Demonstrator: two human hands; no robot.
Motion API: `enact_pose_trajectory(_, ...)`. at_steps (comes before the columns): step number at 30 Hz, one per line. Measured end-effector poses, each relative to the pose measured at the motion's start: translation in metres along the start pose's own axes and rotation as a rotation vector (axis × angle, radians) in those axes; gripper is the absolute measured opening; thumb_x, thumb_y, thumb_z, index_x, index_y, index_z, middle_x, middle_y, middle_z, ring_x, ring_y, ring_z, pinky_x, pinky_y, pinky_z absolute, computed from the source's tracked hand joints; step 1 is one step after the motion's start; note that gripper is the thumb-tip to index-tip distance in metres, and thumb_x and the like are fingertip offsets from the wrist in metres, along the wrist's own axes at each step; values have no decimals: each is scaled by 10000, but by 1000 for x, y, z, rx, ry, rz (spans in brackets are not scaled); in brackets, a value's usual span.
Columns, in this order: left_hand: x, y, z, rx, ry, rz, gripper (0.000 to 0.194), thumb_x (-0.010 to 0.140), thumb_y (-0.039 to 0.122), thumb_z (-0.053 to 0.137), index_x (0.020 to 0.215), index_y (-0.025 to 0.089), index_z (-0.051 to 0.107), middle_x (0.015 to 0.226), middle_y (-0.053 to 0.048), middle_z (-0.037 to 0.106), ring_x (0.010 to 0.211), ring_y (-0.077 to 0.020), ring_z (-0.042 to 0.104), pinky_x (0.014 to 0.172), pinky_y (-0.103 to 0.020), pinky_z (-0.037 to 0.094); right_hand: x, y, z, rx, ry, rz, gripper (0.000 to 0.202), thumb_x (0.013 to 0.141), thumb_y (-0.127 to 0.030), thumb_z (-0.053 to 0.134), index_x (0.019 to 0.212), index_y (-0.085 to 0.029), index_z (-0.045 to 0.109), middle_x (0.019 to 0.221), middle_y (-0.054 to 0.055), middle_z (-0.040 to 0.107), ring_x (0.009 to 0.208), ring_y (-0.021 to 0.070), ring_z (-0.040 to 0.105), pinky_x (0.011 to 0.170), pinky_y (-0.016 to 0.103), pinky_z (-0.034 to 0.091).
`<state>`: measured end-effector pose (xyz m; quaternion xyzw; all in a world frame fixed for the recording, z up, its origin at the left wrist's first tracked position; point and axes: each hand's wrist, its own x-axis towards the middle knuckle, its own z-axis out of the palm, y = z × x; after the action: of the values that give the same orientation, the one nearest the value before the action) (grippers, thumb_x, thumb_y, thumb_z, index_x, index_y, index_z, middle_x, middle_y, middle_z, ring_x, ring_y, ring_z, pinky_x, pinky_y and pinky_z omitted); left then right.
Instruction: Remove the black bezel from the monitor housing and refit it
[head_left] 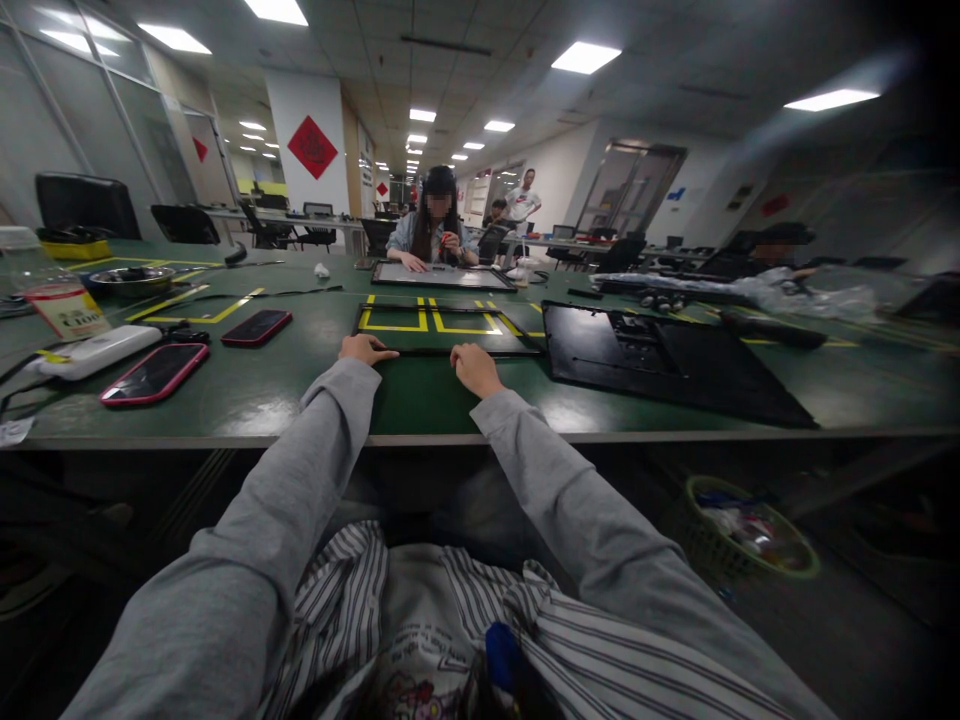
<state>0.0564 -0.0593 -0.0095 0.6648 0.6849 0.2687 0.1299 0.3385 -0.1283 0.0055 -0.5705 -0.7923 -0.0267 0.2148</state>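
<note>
A thin black rectangular frame [420, 351], like a monitor bezel, lies on the green table in front of me, and yellow tape marks show through its opening. At the frame's near left corner, my left hand [365, 349] grips the edge, with the thumb stretched along the near bar. Farther right on the same bar, my right hand [475, 368] has its fingers curled over it. Its fingertips are partly hidden. Just right of the frame lies a large black plastic panel [607, 350], like a monitor back cover, with a recessed middle.
Two phones, one red-edged [156, 374] and one darker [257, 328], lie left beside a white power strip [105, 352] and a bottle [64, 305]. Across the table a person [435, 225] sits at a flat panel [442, 277]. A basket [750, 530] stands on the floor at right.
</note>
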Motion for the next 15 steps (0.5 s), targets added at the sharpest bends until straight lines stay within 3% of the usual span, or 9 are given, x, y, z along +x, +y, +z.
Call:
enact_pose_trajectory(4,0,1,-1,16,-5,-7,574,656,693,809,1043,269,795,1210,-111,712,1189,-305,600,990,-394,485,2,-1,1,220,-70,150,300,914,-67,396,910,-164,680,1024,93,691,929,182,620,813,301,462)
enact_pose_trajectory(7,-1,1,0,18,7,3,583,646,704,808,1036,270,799,1193,-103,722,1182,-303,603,976,-372,488,2,-22,-9,444,-100,224,338,847,-3,382,961,-138,671,929,68,705,889,151,648,791,266,476)
enact_pose_trajectory(9,-2,0,0,18,22,22,591,652,702,806,1043,259,798,1168,-95,734,1166,-295,610,972,-355,485,-8,-58,-33,492,-152,57,327,824,5,398,946,-136,666,888,54,707,849,141,655,768,254,487)
enact_pose_trajectory(11,-3,1,-1,18,20,51,575,683,682,798,1057,245,795,1122,-86,748,1141,-278,620,977,-340,477,-34,-113,-76,436,-289,-294,264,842,-37,464,928,-167,677,883,30,722,827,141,663,785,267,503)
enact_pose_trajectory(13,-4,2,-1,25,3,62,549,710,667,788,1059,244,794,1093,-81,755,1133,-266,623,984,-329,472,-76,-176,-127,268,-234,-586,198,878,-123,541,980,-194,695,900,34,736,834,168,674,829,325,525)
enact_pose_trajectory(15,-3,3,-1,41,1,37,543,698,672,793,1052,260,794,1113,-84,749,1161,-269,612,997,-329,472,-122,-232,-164,68,-140,-764,227,901,-182,559,1074,-215,703,959,51,753,842,200,684,869,415,547)
